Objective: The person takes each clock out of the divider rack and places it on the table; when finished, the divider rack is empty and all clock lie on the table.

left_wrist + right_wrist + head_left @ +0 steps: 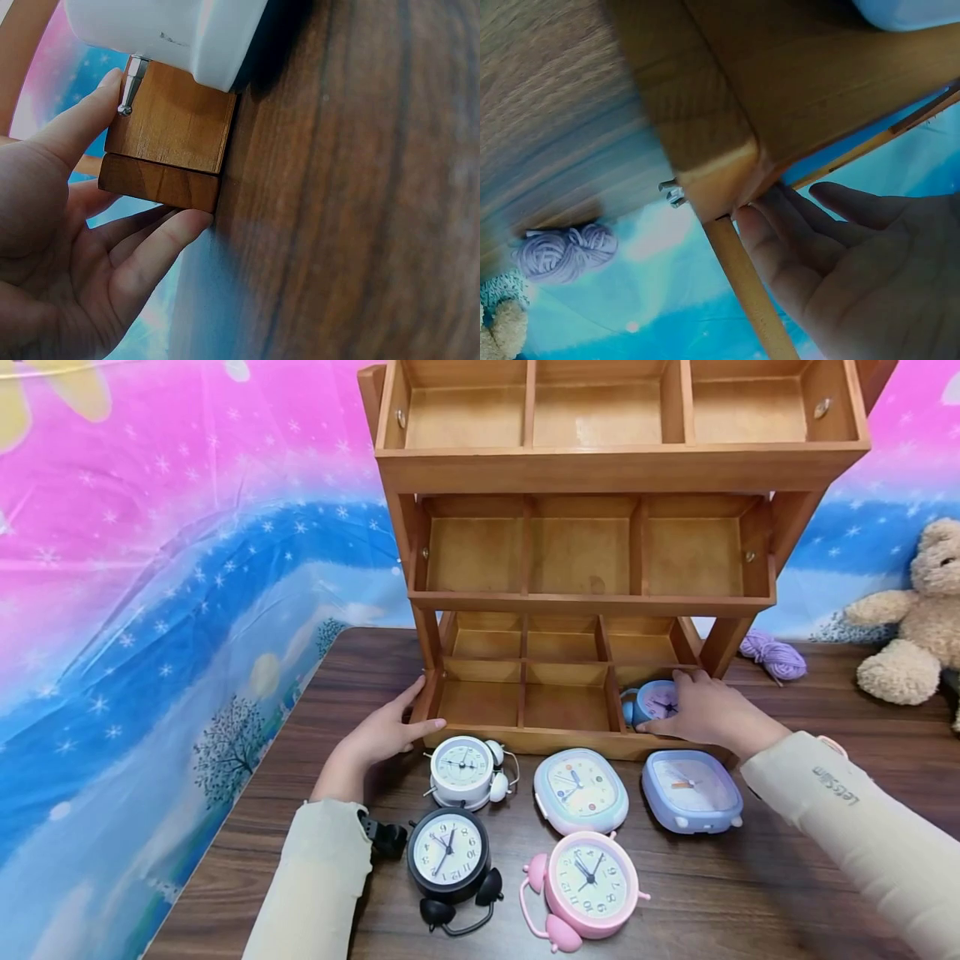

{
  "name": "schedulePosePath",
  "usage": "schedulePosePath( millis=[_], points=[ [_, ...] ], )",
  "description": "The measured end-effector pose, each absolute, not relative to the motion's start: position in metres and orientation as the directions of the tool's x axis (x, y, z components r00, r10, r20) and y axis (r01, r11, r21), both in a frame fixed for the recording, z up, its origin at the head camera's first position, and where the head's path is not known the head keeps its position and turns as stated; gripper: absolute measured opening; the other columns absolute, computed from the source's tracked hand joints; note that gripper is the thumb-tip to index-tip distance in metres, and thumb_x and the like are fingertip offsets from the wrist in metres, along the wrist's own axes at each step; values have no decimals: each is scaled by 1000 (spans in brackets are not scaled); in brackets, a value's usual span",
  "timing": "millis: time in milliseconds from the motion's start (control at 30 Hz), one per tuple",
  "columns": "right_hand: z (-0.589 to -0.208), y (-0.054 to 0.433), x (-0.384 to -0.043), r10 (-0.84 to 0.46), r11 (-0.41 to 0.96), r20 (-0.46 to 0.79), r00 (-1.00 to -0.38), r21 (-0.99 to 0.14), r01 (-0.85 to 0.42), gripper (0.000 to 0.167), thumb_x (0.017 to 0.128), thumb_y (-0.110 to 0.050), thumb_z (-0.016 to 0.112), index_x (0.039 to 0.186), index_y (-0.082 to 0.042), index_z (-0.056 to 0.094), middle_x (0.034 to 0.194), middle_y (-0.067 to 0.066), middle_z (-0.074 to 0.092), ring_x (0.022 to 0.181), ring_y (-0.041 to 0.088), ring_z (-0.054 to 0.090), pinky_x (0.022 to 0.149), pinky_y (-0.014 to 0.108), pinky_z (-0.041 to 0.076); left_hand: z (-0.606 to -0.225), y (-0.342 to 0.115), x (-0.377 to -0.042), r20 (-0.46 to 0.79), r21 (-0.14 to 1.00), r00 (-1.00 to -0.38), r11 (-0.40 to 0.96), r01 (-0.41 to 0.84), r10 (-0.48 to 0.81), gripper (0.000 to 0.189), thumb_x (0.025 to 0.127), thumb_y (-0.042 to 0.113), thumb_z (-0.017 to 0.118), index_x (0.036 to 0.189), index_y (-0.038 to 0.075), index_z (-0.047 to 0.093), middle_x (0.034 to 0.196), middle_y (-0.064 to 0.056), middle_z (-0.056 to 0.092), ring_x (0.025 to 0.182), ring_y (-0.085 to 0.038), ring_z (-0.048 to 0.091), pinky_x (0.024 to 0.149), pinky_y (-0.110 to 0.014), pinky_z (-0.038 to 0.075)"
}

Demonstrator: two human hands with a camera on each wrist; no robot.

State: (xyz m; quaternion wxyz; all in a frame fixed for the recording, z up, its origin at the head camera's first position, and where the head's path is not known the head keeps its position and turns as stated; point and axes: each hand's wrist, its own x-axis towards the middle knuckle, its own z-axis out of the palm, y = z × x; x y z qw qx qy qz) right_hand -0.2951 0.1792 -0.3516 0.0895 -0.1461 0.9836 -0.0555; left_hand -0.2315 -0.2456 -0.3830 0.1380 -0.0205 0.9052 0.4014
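My left hand grips the lower left corner of a wooden shelf, thumb and fingers on either side of the side panel's front end. At the lower right compartment, my right hand holds a small blue alarm clock with a purple dial, thumb across its front and fingers at its upper right. The hand hides the clock's right part. In the right wrist view, the fingertips go behind the shelf's corner. Just in front of the shelf lies a white twin-bell clock, near my left hand.
Also on the table lie a black twin-bell clock, a pink one, a pale-blue rounded clock and a periwinkle clock. Purple yarn and a teddy bear are at the right. A printed cloth hangs behind.
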Motion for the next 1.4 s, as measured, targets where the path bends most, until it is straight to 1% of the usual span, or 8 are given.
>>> schedulePosePath(
  millis=[100,233,333,533,867,1000,1167,1400],
  points=[
    [-352,177,-295,-293,954,-159,-943,-121,-276,117,80,-70,67,144,20,30,138,47,36,119,62,44,95,69,40,-383,-246,-232,-265,723,-961,675,-146,76,90,96,49,62,161,30,4,164,-18,16,109,-37,65,109,-57,34],
    [-354,177,-297,-297,953,-142,-944,-101,-284,108,80,-65,70,142,18,36,135,45,41,116,60,48,92,68,42,-383,-247,-231,-265,725,-962,672,-150,71,90,96,49,62,161,30,4,163,-18,16,109,-37,65,109,-57,34],
    [-355,177,-299,-285,957,-145,-948,-93,-274,106,81,-63,71,142,17,37,135,44,41,114,60,48,91,70,41,-383,-247,-231,-267,726,-961,671,-152,70,89,96,47,62,161,30,4,163,-18,17,109,-38,65,109,-57,35],
    [-355,179,-300,-272,961,-162,-948,-98,-259,110,80,-68,68,145,15,35,138,45,36,117,63,45,93,71,39,-384,-246,-232,-264,733,-961,664,-150,75,90,96,48,62,161,30,4,163,-19,18,109,-37,65,108,-57,36],
    [-347,181,-299,-268,959,-160,-950,-143,-246,113,79,-70,67,145,16,34,138,46,36,122,58,43,97,69,38,-384,-245,-232,-264,740,-962,655,-157,67,89,96,47,63,161,31,4,162,-20,19,110,-38,65,108,-58,35],
    [-344,181,-298,-243,961,-155,-958,-175,-215,117,78,-72,66,146,17,32,133,45,37,115,57,48,93,69,41,-384,-246,-231,-271,737,-961,656,-164,64,89,96,47,63,161,32,4,162,-19,18,110,-38,65,109,-58,34],
    [-340,182,-295,-230,959,-123,-965,-200,-203,113,78,-70,66,144,16,34,124,41,38,104,52,54,88,68,45,-383,-246,-230,-278,736,-959,653,-175,57,88,97,45,62,161,33,3,162,-20,20,112,-38,64,109,-58,33],
    [-333,183,-291,-221,951,-49,-974,-233,-204,117,76,-75,66,143,16,36,122,39,38,99,47,54,83,66,47,-382,-245,-229,-279,736,-959,654,-178,52,89,96,47,63,161,33,3,162,-20,20,111,-39,64,109,-58,33]
  ],
)
